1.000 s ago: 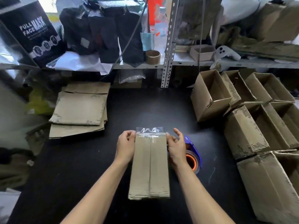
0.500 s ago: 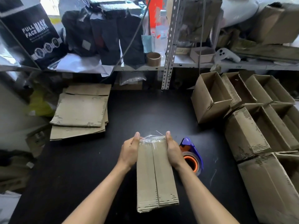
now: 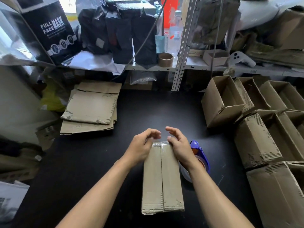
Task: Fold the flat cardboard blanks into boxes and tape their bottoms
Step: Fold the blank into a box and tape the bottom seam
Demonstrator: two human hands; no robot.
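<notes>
Both hands, left [image 3: 141, 148] and right [image 3: 178, 148], are loosely curling over the box's [image 3: 162, 178] far end, seemingly pressing tape [image 3: 160, 143]. Finished boxes [image 3: 256, 139] are piling up; blanks [image 3: 90, 109] are waiting.

I'm seeing a plain brown box [image 3: 162, 178] with clear glossy tape [image 3: 160, 143] at its far end, lying on a matt black table [image 3: 92, 162]. To the right a purple dispenser [image 3: 201, 153] is showing an orange core. At far left a black carton [image 3: 52, 32] is carrying white lettering.
</notes>
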